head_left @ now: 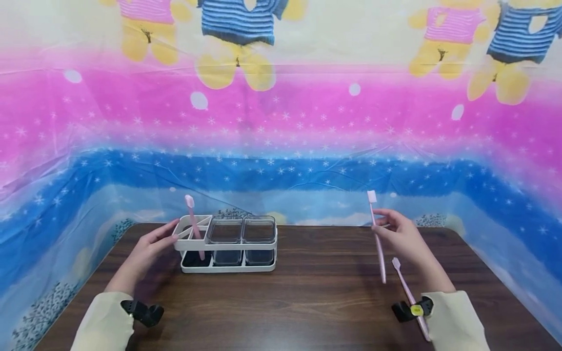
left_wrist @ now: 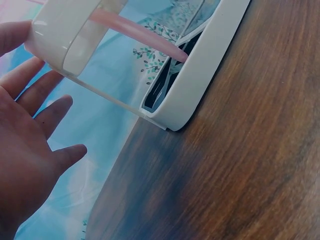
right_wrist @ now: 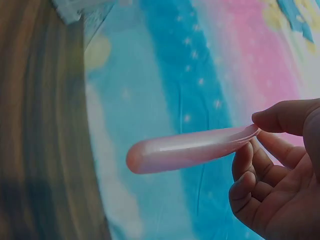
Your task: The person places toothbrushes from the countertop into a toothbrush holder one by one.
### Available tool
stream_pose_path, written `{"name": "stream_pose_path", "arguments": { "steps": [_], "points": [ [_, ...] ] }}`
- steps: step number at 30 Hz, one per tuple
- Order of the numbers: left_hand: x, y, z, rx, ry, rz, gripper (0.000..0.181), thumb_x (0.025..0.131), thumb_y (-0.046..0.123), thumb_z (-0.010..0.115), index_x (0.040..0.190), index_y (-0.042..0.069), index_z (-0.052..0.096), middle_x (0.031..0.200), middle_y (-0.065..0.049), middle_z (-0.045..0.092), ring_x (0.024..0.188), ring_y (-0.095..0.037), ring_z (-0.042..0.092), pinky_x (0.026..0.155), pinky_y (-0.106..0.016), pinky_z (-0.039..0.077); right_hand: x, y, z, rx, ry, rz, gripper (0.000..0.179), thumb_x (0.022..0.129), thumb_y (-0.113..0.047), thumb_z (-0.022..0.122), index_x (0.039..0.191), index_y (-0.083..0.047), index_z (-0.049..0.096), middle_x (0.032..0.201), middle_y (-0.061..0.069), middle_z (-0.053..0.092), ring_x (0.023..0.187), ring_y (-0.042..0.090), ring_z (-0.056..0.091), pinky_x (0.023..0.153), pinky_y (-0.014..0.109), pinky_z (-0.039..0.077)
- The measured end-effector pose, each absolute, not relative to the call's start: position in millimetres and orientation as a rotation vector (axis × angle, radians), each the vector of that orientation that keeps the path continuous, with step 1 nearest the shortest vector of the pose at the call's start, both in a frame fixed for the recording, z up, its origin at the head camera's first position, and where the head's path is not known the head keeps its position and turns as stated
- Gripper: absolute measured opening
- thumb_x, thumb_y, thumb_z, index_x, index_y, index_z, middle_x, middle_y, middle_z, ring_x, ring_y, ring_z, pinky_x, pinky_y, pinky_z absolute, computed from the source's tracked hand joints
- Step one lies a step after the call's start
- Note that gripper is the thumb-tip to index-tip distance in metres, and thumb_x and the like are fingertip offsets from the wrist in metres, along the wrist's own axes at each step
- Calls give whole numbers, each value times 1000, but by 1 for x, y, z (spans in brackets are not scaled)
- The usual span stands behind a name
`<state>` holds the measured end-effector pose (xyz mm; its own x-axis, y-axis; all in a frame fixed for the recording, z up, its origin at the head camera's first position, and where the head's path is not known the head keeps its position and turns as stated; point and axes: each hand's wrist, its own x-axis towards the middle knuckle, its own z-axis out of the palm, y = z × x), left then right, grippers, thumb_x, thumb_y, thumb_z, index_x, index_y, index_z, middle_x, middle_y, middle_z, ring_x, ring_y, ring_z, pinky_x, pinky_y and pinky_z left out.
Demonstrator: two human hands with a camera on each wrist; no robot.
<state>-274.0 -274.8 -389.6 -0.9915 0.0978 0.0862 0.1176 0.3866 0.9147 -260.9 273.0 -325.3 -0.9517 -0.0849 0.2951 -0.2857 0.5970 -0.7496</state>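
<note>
On the left, a white two-tier toothbrush holder stands on the table with a pink toothbrush leaning upright in its left compartment. My left hand touches the holder's left end near the upper rim, fingers mostly straight and spread in the left wrist view. My right hand pinches a second pink toothbrush between thumb and fingers, head up and handle end down. In the right wrist view the handle points away from the fingertips. A third pink toothbrush lies below the right hand, partly hidden by the wrist strap.
Two clear cups sit in the holder's other compartments. The dark wooden table extends between the hands. A patterned cloth hangs behind the table and along its sides. Each wrist carries a black strap.
</note>
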Motion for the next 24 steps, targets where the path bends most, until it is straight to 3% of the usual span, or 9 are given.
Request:
{"name": "stream_pose_path", "arguments": {
  "steps": [4,14,24],
  "points": [
    [-275,-276,-391,-205,-2604,-1722,64,100,30,51,152,5,23,156,-28,17,141,-49,17,108,-67,21,-271,249,-315,316,-2577,1351,44,93,-9,61,134,2,51,101,19,65,79,9,62,71,26,54],
    [-275,-277,-390,-202,-2595,-1728,65,99,31,52,152,6,24,156,-27,18,142,-48,18,109,-66,21,-293,189,-295,378,-2552,1419,43,95,-14,61,134,-1,51,105,21,66,77,14,63,64,28,48],
    [-274,-277,-388,-210,-2580,-1739,64,99,30,52,151,4,25,156,-28,18,142,-48,18,110,-65,21,-306,141,-283,411,-2522,1551,43,95,-17,61,135,-6,51,109,18,67,83,19,66,67,28,49]
  ]
}}
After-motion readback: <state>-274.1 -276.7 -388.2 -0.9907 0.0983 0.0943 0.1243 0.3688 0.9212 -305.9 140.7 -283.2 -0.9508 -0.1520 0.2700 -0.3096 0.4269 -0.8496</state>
